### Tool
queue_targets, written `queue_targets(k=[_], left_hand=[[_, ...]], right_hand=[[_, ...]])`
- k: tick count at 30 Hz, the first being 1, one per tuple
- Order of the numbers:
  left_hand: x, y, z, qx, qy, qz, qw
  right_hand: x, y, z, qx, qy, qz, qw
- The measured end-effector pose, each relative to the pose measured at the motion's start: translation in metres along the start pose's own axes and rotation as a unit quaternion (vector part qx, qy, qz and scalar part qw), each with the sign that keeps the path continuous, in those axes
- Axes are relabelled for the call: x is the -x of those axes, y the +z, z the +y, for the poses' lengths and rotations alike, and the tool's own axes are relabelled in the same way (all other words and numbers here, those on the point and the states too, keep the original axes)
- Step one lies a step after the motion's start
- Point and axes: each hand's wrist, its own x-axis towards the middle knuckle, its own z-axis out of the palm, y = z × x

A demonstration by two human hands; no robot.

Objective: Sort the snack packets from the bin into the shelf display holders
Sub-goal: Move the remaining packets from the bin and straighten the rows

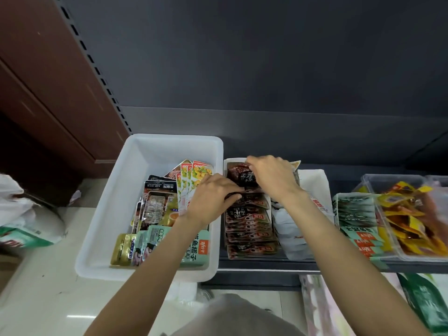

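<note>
From the head camera, looking down: my left hand (213, 197) pinches the near edge of a dark maroon packet (247, 180), thumb and forefinger closed on the seam. My right hand (271, 175) curls over the far end of that same packet, its grip narrow, fingertips tucked down at the back of the white display holder (226, 163). The packet sits at the back of a row of matching maroon packets (249, 221) already standing in that holder on the shelf, just to the right of the white bin (101, 243).

The bin holds plenty more: yellow fruit-print packets (191, 180) leaning upright, dark clear-window packets (157, 202), green packets (196, 246) at the near end and a gold pouch (123, 248) in the near corner. So the sorting looks well short of done.

These packets look light, thin and floppy, with a glossy film that I would expect to slide between fingers (and against each other). The sealed edges seem the stiffest part, so a pinch there should hold better than a squeeze on the soft middle. Sliding one in behind the row probably needs both ends guided, or it will buckle.

Further right on the shelf stand a white-packet holder (315, 180), a green-packet row (356, 214) and a clear tub of yellow snacks (371, 180).
</note>
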Motion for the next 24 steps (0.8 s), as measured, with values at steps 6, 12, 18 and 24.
queue_targets(k=[6, 12, 18, 24], left_hand=[[0.028, -0.015, -0.016, 0.067, -0.022, 0.093, 0.993], [0.096, -0.054, -0.054, 0.097, -0.268, 0.26, 0.923], [0.119, -0.05, -0.097, 0.001, -0.333, 0.078, 0.94], [0.109, -0.033, -0.123, 0.047, -0.466, -0.096, 0.878]], right_hand=[[0.011, 0.0, -0.016, 0.03, -0.011, 0.027, 0.999], [0.024, -0.018, -0.073, -0.134, -0.082, 0.116, 0.981], [-0.013, 0.054, -0.15, -0.194, -0.134, -0.207, 0.949], [-0.02, 0.1, -0.177, -0.146, -0.109, -0.277, 0.944]])
